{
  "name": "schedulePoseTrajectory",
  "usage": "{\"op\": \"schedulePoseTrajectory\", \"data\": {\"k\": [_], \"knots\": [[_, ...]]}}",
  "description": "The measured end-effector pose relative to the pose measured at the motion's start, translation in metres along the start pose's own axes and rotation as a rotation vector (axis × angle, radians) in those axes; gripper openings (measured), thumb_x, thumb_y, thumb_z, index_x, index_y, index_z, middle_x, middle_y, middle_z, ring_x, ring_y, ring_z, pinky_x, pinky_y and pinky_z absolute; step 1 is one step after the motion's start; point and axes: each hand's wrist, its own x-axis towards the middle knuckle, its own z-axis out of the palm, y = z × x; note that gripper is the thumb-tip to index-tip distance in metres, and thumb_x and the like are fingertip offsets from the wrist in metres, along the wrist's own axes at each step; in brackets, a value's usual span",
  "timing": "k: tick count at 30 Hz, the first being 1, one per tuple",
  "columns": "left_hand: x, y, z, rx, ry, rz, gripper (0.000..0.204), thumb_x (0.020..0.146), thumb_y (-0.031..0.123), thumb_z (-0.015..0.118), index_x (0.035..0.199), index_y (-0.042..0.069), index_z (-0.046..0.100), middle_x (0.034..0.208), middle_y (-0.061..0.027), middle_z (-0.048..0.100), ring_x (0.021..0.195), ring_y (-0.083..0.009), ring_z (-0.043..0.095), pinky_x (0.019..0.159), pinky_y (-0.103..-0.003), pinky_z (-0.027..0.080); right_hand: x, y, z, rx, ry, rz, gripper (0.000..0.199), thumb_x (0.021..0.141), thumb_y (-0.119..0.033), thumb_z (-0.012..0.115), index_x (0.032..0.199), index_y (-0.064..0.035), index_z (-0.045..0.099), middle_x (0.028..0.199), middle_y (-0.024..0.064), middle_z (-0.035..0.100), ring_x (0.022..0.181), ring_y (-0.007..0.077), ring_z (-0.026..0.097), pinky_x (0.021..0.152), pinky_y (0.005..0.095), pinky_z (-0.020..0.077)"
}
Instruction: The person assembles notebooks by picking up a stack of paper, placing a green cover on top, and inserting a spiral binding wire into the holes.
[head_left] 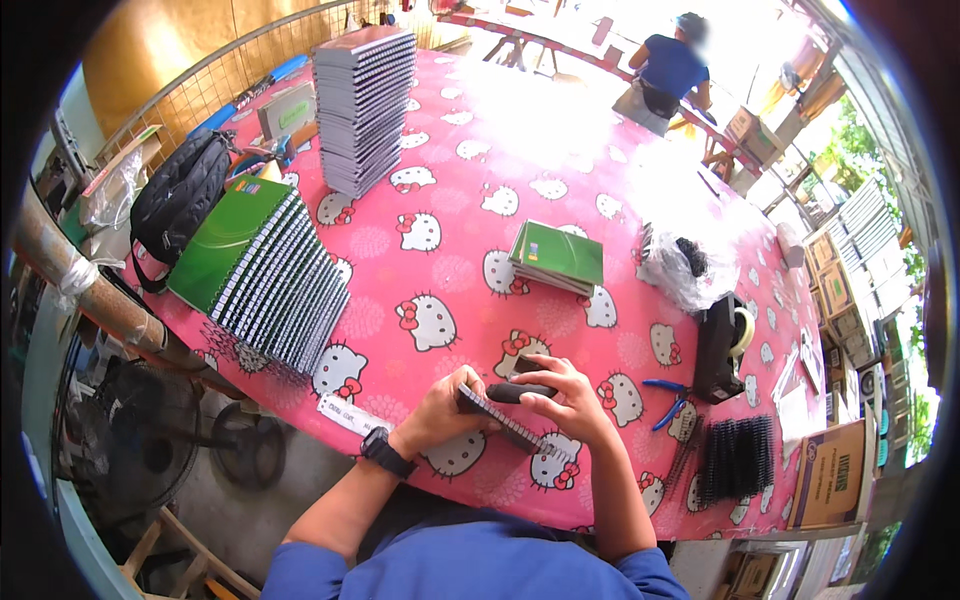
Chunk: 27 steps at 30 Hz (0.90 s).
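"What's in the grip?"

"The left hand pinches a notebook at lower centre; the right hand has thumb and fingers closed on a black tool just above it."

"Around them?"

"A green pile nearer mid-frame, pliers right of the right hand, coils at lower right, a tape dispenser above those."

"Farther out?"

"Two spiral-bound stacks: one left, one upper left."

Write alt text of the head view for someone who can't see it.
A person's left grip holds a spiral-bound notebook while the right grip holds a dark oblong object over a pink patterned table. A tall notebook stack and a green-topped stack stand at left; a small green pile lies ahead.
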Motion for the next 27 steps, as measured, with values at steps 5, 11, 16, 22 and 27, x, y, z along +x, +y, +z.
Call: {"op": "schedulePoseTrajectory", "data": {"k": [5,11,16,22,27], "knots": [[-0.001,0.001,0.000,0.044,-0.001,0.011,0.038,0.066,0.010,0.082,0.085,0.007,0.049,0.076,-0.0009,0.051,0.071,-0.0092,0.048,0.063,-0.027,0.043,0.001,-0.003,0.007,0.165,-0.065,-0.102,0.040,0.077,-0.036,0.072,0.107,-0.0097,0.067,0.128,0.0178,0.051,0.119,0.0327,0.046,0.099,0.0429,0.0376],[0.002,0.021,0.011,0.304,0.072,0.197,0.035,0.069,0.009,0.078,0.087,0.006,0.048,0.077,-0.0043,0.049,0.070,-0.0116,0.048,0.061,-0.029,0.042,-0.006,-0.006,-0.004,-0.444,0.290,-0.176,0.050,0.071,-0.028,0.076,0.113,-0.0074,0.060,0.125,0.0164,0.053,0.116,0.0341,0.047,0.095,0.0427,0.0420],[-0.001,0.061,0.015,0.254,0.131,0.176,0.025,0.077,0.006,0.072,0.089,0.003,0.050,0.078,-0.0056,0.053,0.072,-0.0118,0.051,0.062,-0.028,0.044,-0.008,-0.063,0.025,-0.045,0.281,-0.097,0.032,0.075,-0.015,0.073,0.103,-0.0048,0.061,0.098,0.0113,0.063,0.085,0.0267,0.062,0.072,0.0348,0.0505],[-0.016,0.081,0.006,-0.120,0.200,0.125,0.014,0.080,-0.002,0.067,0.089,0.000,0.057,0.082,-0.0053,0.061,0.073,-0.0081,0.060,0.062,-0.022,0.050,-0.006,-0.075,0.034,-0.035,0.350,-0.381,0.018,0.082,-0.006,0.064,0.099,-0.0013,0.060,0.083,0.0112,0.064,0.071,0.0244,0.061,0.064,0.0342,0.0496],[-0.030,0.088,-0.002,-0.058,0.250,0.116,0.013,0.079,-0.003,0.068,0.086,0.000,0.057,0.081,-0.0057,0.061,0.069,-0.0076,0.060,0.059,-0.021,0.049,0.004,-0.088,0.039,-0.005,0.292,-0.467,0.020,0.077,-0.014,0.072,0.091,-0.0035,0.060,0.080,0.0091,0.059,0.070,0.0229,0.058,0.060,0.0340,0.0471]]}}
